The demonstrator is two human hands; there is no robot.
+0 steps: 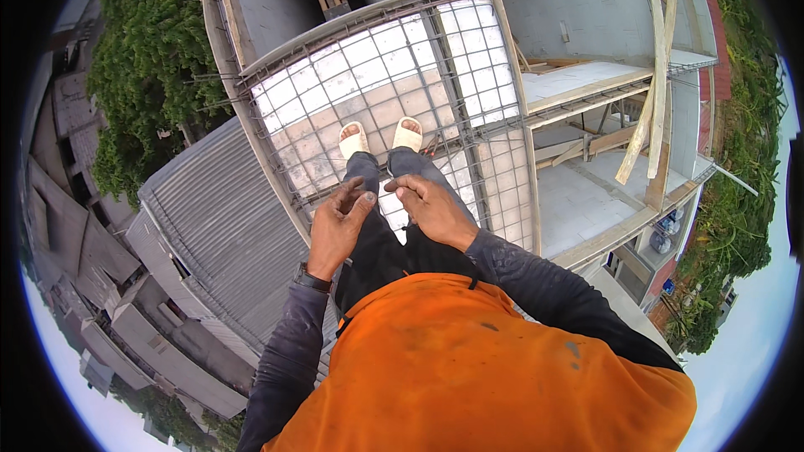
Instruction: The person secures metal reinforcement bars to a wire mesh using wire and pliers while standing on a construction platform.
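- Mesh [453, 88] of thin dark steel bars is lying in crossing squares over flat panels, some white [280, 88], some dusty beige [356, 106]; a denser band of bars is running through it.
- Pale sandals [352, 145] are standing within the grid.
- Left hand [337, 226] and right hand [435, 211] are hanging above the mesh, in front of the legs [423, 169], apart from each other; most of the grid is stretching out beyond the fingertips.
- Fingers of both hands are curling toward the thumbs, leaving narrow gaps; whether they are pinching something thin, I cannot tell.
- Wooden edging [508, 50] is bordering the grid on the right.
- Past the left edge, a ribbed metal roof [226, 226] is sitting lower down.
- Rough planks [662, 75] are leaning well off to the right.
- Open air is surrounding both hands.
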